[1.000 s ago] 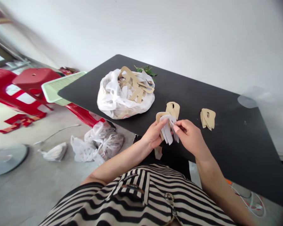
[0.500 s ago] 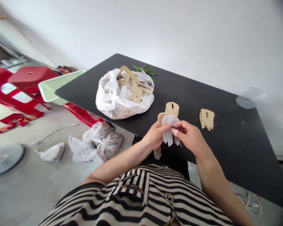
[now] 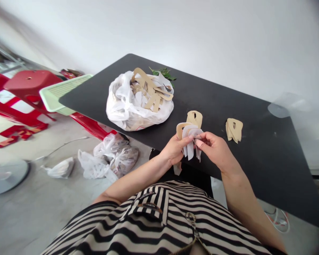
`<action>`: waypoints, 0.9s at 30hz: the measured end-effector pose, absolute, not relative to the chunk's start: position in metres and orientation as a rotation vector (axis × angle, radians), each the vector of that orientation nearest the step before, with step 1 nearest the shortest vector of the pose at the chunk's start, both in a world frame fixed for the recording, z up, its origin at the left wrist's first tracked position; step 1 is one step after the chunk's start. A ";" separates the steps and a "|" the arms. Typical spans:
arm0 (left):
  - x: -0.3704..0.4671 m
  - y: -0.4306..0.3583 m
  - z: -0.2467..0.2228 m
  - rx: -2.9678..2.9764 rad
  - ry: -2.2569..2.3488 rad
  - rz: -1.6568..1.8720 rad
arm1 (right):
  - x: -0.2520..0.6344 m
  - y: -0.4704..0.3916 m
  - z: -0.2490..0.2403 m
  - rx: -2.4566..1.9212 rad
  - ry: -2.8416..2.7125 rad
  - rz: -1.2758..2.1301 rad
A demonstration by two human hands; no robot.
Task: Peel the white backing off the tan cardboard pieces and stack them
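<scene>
Near the table's front edge, my left hand is closed around a fanned bunch of flat cut-out pieces, white on the faces toward me, with one tan piece behind. My right hand pinches the right side of the same bunch, thumb against fingertips. Just beyond my hands lies a tan slotted cut-out stack on the black table. To the right is another small tan stack, its pieces slightly spread.
A white plastic bag heaped with tan and white pieces stands on the table, green leaves behind it. Clear plastic lies by the wall. Left are a green basket, a red stool and floor bags.
My view has shifted slightly, so the table sits a little higher. Both hands stay on the bunch, whose white pieces have spread a little differently.
</scene>
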State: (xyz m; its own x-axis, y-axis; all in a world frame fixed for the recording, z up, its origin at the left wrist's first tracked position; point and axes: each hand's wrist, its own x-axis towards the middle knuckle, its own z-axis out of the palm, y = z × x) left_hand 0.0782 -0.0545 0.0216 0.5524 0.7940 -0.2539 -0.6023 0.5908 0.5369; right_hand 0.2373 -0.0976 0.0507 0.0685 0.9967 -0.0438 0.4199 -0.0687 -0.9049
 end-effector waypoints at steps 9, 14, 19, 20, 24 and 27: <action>0.078 -0.054 0.016 0.434 0.512 0.855 | 0.237 -0.098 0.052 -1.615 -1.452 0.967; 0.076 -0.055 0.017 0.440 0.524 0.834 | 0.240 -0.099 0.051 -1.630 -1.429 0.974; 0.075 -0.054 0.014 0.459 0.516 0.822 | 0.241 -0.098 0.055 -1.673 -1.461 0.928; 0.075 -0.053 0.013 0.460 0.513 0.823 | 0.241 -0.098 0.056 -1.680 -1.472 0.916; 0.076 -0.052 0.010 0.448 0.515 0.833 | 0.241 -0.097 0.058 -1.701 -1.507 0.866; 0.075 -0.052 0.010 0.446 0.541 0.833 | 0.242 -0.097 0.057 -1.705 -1.508 0.859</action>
